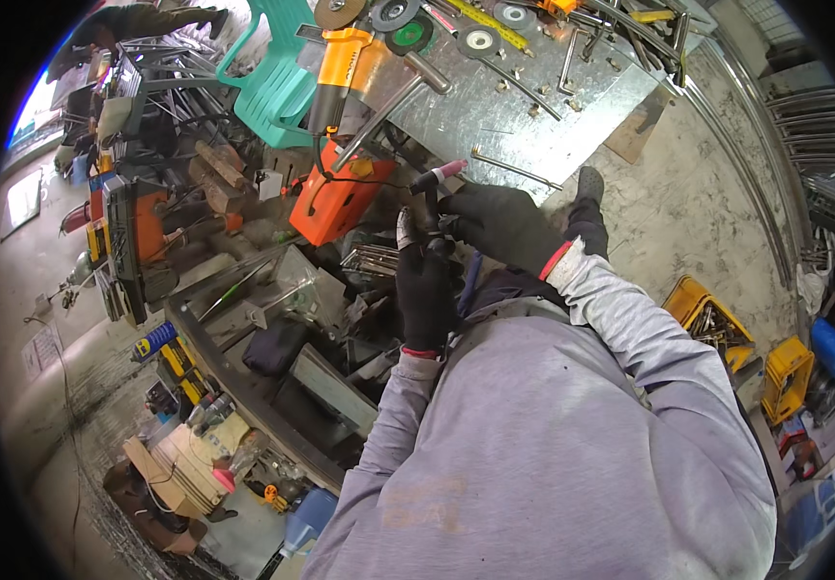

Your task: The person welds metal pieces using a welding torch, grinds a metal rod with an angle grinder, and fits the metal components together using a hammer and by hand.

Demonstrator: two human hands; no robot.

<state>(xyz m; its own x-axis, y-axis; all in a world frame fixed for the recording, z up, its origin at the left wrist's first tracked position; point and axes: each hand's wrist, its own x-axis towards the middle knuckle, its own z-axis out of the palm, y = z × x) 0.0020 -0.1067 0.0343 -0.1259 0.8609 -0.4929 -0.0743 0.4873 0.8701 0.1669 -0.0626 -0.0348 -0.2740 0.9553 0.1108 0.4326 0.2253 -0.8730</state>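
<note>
Between my two black-gloved hands stands a welding torch with a black body [425, 184] and a pink nozzle pointing up and to the right. My left hand [425, 295] is closed around its lower part, one finger with a pale wrapped tip stretched upward beside it. From the right, my right hand [504, 222] reaches across, its fingers bent against the torch just under the head. The exact grip of those fingers is partly hidden. A thin metal rod [516, 168] lies beyond my hands on the near edge of the shiny metal sheet [591, 135].
A hammer [427, 72], grinding discs [478, 41] and an orange-yellow power tool [342, 63] lie at the far side. An orange box [330, 198] stands left of my hands. A green chair [277, 87] is behind it. Yellow crates [787, 377] sit at right.
</note>
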